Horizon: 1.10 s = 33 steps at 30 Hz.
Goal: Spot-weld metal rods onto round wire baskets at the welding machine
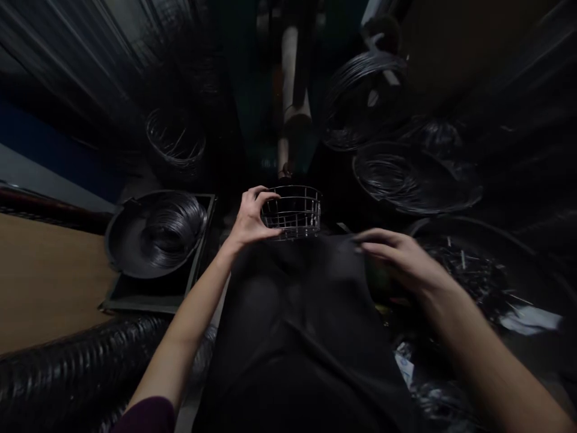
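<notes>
The left hand [249, 219] reaches forward with the arm almost straight, and its fingers [264, 195] curl around the left rim of a small round wire basket [293, 211], gripping it. The basket stands upright just beyond the person's dark lap [297, 313]. The right hand [399, 258] hovers palm down near the basket, not touching it; its fingers are stretched, close together and a little blurred. A pan with coiled wire [155, 231] lies well to the left.
</notes>
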Tool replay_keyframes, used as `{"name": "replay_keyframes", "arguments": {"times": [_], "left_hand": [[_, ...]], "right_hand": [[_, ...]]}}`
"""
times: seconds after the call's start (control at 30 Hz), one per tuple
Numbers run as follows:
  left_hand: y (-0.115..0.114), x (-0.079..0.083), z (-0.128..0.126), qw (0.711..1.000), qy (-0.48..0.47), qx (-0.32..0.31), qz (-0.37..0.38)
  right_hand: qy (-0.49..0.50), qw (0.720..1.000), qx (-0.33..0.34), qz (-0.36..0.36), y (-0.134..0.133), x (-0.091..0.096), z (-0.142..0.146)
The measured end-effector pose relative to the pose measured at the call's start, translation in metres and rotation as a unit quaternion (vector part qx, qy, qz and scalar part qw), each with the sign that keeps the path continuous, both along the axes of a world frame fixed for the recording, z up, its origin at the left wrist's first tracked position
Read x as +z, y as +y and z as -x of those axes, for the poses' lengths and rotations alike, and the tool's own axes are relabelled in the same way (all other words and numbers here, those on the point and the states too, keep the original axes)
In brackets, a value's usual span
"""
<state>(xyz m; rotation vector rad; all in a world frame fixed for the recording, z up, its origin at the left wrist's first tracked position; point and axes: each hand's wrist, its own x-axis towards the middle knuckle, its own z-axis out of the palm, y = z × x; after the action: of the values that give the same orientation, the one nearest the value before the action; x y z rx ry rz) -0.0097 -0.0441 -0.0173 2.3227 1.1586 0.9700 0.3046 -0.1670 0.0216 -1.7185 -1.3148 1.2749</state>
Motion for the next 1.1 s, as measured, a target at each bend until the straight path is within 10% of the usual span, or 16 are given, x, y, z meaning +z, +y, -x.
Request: {"name": "replay_keyframes", "arguments": {"times": [0.1,0.2,0.4,0.53,1.1], "left_hand": [[-0.006,0.007,-0.014,0.997,0.076,-0.005,-0.004],[-0.011,0.009,-0.016,0.996,0.086,-0.019,-0.014],[-0.010,0.009,-0.003,0.999,0.033,-0.006,0.017],[0.001,0.008,-0.004,1.000,0.011,-0.002,0.025],[0.021,0.007,-0.013,0.998,-0.029,0.006,0.048]], "right_hand": [[0.034,0.995,0.094,0.022,0.036,0.010,0.057],[-0.134,0.978,0.118,-0.105,0.055,0.001,0.081],[-0.451,0.820,0.243,-0.256,0.054,-0.005,0.100],[-0.499,0.770,0.261,-0.300,0.065,0.000,0.100],[-0.530,0.738,0.254,-0.334,0.089,0.006,0.092]]}}
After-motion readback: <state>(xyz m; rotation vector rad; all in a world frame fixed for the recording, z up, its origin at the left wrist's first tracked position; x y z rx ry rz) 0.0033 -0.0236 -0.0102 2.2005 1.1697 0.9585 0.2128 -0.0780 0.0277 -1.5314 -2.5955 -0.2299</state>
